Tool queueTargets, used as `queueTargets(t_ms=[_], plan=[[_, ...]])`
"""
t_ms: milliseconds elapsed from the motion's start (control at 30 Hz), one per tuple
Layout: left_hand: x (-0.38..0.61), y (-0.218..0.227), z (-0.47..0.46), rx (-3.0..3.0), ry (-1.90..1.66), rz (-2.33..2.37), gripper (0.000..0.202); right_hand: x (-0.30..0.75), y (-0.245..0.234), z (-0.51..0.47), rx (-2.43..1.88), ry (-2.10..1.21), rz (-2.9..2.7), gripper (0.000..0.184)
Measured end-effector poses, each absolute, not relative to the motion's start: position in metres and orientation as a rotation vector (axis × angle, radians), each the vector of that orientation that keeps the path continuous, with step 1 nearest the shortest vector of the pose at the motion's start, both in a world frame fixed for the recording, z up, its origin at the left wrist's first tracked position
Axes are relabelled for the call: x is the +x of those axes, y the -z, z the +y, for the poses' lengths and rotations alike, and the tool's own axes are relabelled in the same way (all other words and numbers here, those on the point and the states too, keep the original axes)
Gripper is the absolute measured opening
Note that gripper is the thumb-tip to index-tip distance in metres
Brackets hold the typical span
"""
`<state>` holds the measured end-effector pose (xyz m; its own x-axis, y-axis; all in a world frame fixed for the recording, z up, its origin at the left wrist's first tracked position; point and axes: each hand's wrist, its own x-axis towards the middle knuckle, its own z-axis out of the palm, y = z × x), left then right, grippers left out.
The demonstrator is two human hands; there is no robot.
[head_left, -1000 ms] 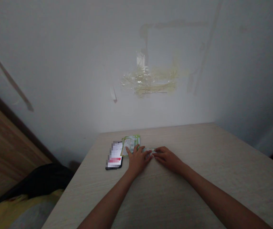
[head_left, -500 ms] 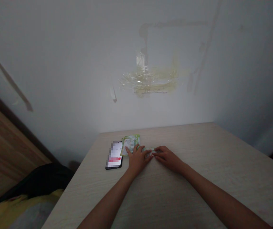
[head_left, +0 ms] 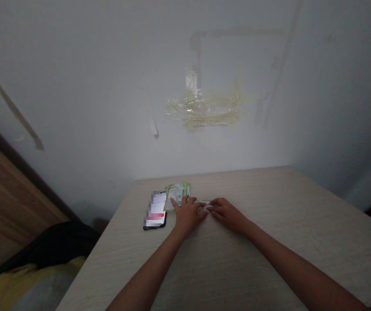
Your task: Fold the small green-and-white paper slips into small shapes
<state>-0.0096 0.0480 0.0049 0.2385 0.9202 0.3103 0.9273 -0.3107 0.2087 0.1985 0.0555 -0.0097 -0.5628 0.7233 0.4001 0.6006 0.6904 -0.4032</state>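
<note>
My left hand [head_left: 188,214] rests low over the table, its outer fingers spread and its index finger and thumb closed on a small green-and-white printed packet [head_left: 201,210]. From the right, the fingertips of my right hand [head_left: 227,213] pinch the other end of this packet, almost meeting the left thumb. Much of the packet is hidden by my fingers. Beyond the left hand lie more green-and-white printed packets [head_left: 175,192], overlapping each other, and the left outer fingers touch their near edge. Whether they are sachets or cards I cannot tell.
A phone [head_left: 155,214] with a lit screen lies left of the packets, partly beneath their edge. The pale wooden table [head_left: 270,259] meets a wall [head_left: 107,108] with peeling clear tape [head_left: 201,108]. Yellow and dark cloth [head_left: 36,280] lies beyond the table's left edge.
Almost nothing differs. Both hands stay in place on the small packet, with only a slight shift of the left fingers.
</note>
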Motion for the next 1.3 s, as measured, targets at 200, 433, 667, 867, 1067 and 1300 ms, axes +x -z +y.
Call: queueTargets(t_ms=[200,433,667,867,1067,1300], plan=[[-0.0038,-0.0004,0.0417,-2.402,0.637,-1.828,0.029,0.1989,0.0091,0.0558,-1.027,-0.315,-2.350,0.029],[-0.0053,0.0015,0.0387,-2.414,0.668,-1.828,0.029,0.1995,0.0056,0.0574,-1.015,-0.350,-2.357,0.030],[-0.0065,0.0018,0.0401,-2.416,0.671,-1.821,0.028,0.1997,0.0076,0.0582,-1.007,-0.349,-2.354,0.029],[-0.0050,0.0017,0.0395,-2.403,0.686,-1.818,0.029,0.1999,0.0091,0.0588,-0.998,-0.350,-2.340,0.029],[-0.0053,-0.0006,0.0383,-2.412,0.653,-1.830,0.027,0.1991,0.0089,0.0594,-1.006,-0.332,-2.338,0.029],[-0.0056,0.0008,0.0392,-2.405,0.632,-1.833,0.028,0.1988,0.0081,0.0584,-1.007,-0.318,-2.340,0.030]])
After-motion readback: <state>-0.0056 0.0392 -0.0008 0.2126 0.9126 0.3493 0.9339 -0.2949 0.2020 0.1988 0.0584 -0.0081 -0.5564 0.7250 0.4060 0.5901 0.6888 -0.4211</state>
